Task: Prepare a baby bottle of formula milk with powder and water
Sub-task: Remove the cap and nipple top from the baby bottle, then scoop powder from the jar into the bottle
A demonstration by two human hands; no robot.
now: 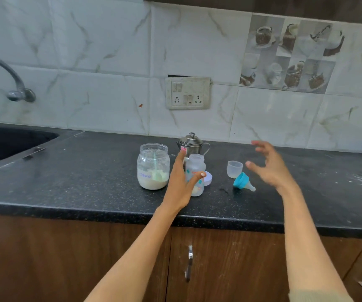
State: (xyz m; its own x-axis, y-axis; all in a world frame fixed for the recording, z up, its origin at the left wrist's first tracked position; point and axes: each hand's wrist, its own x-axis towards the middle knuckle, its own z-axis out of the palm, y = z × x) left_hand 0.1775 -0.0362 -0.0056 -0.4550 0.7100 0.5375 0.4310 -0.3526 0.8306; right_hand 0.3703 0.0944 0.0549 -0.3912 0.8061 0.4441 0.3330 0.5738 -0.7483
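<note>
Your left hand wraps the open bottle mid-frame; your right hand hovers spread, holding nothing; powder looks in, so reach for the kettle behind.

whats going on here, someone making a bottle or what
A person is making formula at a dark kitchen counter. Their left hand holds the open baby bottle, which already has some powder at the bottom. The right hand hovers open above the teal teat ring lying on its side. A glass jar of powder with a scoop inside stands open to the left, a steel lidded pot behind, and a clear cap nearby.
</note>
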